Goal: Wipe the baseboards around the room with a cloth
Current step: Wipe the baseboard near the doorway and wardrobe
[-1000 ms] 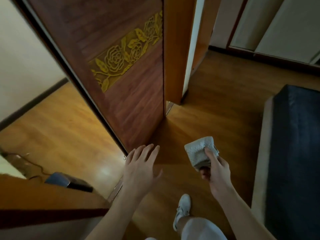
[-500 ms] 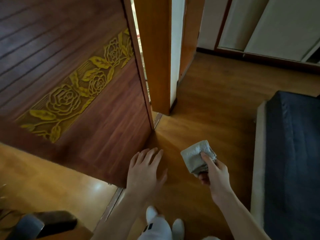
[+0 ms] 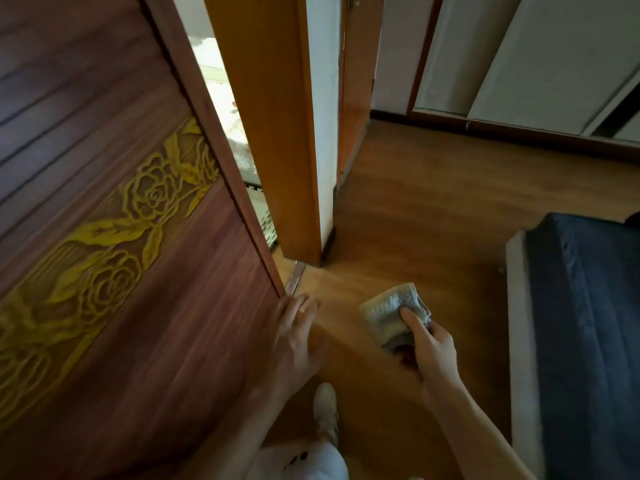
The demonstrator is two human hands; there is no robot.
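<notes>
One cloth [image 3: 384, 317], two hands [image 3: 294, 337] [image 3: 433, 351], one door [image 3: 138, 306], one shoe [image 3: 325, 407], one mattress [image 3: 588, 323]

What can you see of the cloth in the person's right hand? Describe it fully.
The cloth is a small pale grey towel with a nubbly terry look, folded into a thick pad. The right hand grips its near end, one of its fingers laid on top, holding it over the wooden floor.

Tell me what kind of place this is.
Most likely a home, probably a bedroom by its doorway: a wooden door carved with roses, wood-look flooring, and what looks like a dark-covered bed or sofa at the right.
</notes>
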